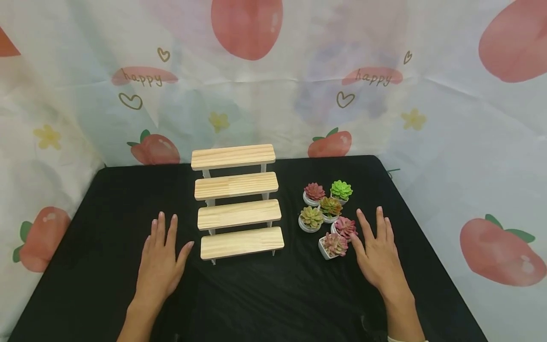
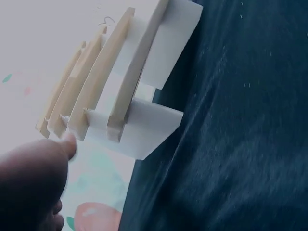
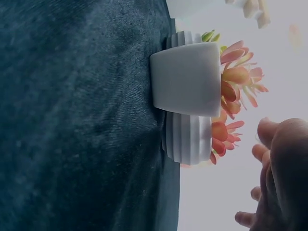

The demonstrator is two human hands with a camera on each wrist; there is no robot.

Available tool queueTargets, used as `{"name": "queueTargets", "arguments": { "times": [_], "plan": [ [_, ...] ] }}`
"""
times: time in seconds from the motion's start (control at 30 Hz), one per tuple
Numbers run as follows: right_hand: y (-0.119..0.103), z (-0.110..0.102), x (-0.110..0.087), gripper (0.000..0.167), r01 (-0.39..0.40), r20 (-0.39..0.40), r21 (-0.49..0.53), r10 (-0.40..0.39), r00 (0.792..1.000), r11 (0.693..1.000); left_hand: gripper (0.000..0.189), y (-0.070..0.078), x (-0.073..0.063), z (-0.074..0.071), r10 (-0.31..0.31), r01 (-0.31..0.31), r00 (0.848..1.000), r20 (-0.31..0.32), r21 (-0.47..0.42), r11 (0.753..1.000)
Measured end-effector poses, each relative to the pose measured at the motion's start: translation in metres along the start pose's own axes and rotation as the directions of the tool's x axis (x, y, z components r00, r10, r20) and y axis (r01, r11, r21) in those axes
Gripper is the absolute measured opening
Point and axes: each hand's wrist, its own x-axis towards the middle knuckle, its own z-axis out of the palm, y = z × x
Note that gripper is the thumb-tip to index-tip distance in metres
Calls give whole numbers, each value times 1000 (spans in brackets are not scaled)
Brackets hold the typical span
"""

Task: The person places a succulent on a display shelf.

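My left hand (image 1: 158, 268) is held palm down with fingers spread, just left of a four-step wooden display stand (image 1: 239, 216) on white supports. Nothing is in that hand; in the left wrist view its thumb (image 2: 70, 145) overlaps the stand's end. On the other side, my right hand (image 1: 378, 256) is also spread and holds nothing, close to the right of a cluster of small potted succulents. Nearest to it are a pink succulent (image 1: 345, 227) in a round pot and a pink one in a square white pot (image 1: 326, 249). In the right wrist view the square pot (image 3: 186, 79) stands in front of a ribbed one (image 3: 188, 138).
Farther back in the cluster are a dark red succulent (image 1: 315, 191), a bright green one (image 1: 341, 190), an orange-green one (image 1: 331, 206) and a yellow-green one (image 1: 311, 217). A black cloth (image 1: 265, 299) covers the table. Fruit-printed white curtains (image 1: 273, 104) hang behind and at both sides.
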Motion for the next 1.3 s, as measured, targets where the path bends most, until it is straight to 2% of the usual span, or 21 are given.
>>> {"name": "queueTargets", "arguments": {
  "times": [0.1,0.17,0.3,0.37,0.43,0.63,0.73,0.83,0.93,1.03,1.13,1.3],
  "plan": [
    [2,1,0,62,-3,22,14,3,1000,1000,76,3,0,4,-10,13,1000,17,-124,992],
    [4,2,0,61,-3,40,39,2,999,999,71,5,-2,8,-23,23,1000,5,-210,978],
    [7,4,0,58,5,57,99,-11,998,995,52,10,-7,15,-41,12,997,-66,-389,921],
    [9,5,-1,57,13,56,119,-20,998,993,40,11,-10,19,-51,0,994,-94,-474,880],
    [10,6,0,57,26,50,135,-33,998,991,33,11,-12,22,-58,-9,993,-101,-565,825],
    [12,7,4,64,33,73,181,-47,996,983,33,13,-12,29,-52,-36,994,-93,-751,660],
    [13,8,5,65,29,88,185,-46,995,982,38,14,-9,32,-28,-74,993,-112,-801,594],
    [13,9,5,65,35,92,182,-52,994,983,42,17,-2,36,14,-102,993,-114,-827,553],
    [13,7,6,66,30,106,177,-49,993,984,42,23,9,36,24,-86,996,-87,-832,549],
    [11,5,8,70,11,140,164,-35,989,986,39,28,19,36,-22,-46,997,-69,-832,553],
    [9,3,10,76,-7,175,147,-19,984,989,34,30,30,37,-70,-11,996,-56,-851,525],
    [8,0,12,82,-16,210,135,-13,978,991,26,34,44,48,-122,29,992,-24,-910,414]
  ]
}}
